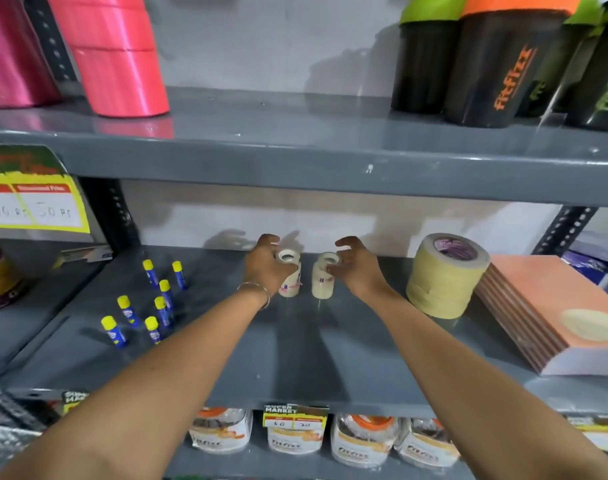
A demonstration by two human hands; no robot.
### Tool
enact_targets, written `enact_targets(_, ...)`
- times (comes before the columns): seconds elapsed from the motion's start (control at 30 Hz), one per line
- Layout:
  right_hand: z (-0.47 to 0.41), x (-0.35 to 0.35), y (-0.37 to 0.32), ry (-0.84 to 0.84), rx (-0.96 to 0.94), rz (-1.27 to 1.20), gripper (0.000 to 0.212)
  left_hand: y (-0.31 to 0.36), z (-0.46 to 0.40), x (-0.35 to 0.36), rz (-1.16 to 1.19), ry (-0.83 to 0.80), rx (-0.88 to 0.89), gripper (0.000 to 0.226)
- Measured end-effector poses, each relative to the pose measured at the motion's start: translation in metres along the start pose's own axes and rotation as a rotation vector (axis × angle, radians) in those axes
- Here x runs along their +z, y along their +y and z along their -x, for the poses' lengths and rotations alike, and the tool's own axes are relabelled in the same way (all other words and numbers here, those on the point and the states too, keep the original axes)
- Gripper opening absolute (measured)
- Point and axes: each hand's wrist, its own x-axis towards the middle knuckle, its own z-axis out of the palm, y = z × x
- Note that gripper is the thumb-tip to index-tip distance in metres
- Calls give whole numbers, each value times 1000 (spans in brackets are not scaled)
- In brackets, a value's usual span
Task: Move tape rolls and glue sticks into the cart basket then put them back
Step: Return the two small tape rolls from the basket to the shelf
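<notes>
Two small stacks of clear tape rolls stand side by side on the grey middle shelf (pixel 295 358). My left hand (pixel 266 268) is closed around the left stack (pixel 290 287). My right hand (pixel 356 268) touches the right stack (pixel 323 282) with its fingertips at the top roll, fingers curled but spread. Several blue glue sticks with yellow caps (pixel 158 299) stand upright to the left of my left arm. No cart basket is in view.
A tall stack of beige masking tape (pixel 444 275) stands right of my right hand, then a pile of orange notebooks (pixel 552 313). The upper shelf carries pink ribbon rolls (pixel 118 57) and dark shaker bottles (pixel 496 64). Packets (pixel 361 441) fill the shelf below.
</notes>
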Motion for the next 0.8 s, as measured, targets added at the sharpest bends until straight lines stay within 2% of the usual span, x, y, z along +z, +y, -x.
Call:
enact_targets(0.3, -8, 15, 10, -11, -2, 45, 46, -14, -9, 5, -77, -5, -19, 62)
enact_targets(0.63, -8, 14, 8, 7, 46, 11, 52, -13, -8, 10, -134, -5, 11, 56)
enact_targets(0.8, -5, 12, 2, 22, 51, 31, 57, -12, -3, 8, -181, -9, 22, 38)
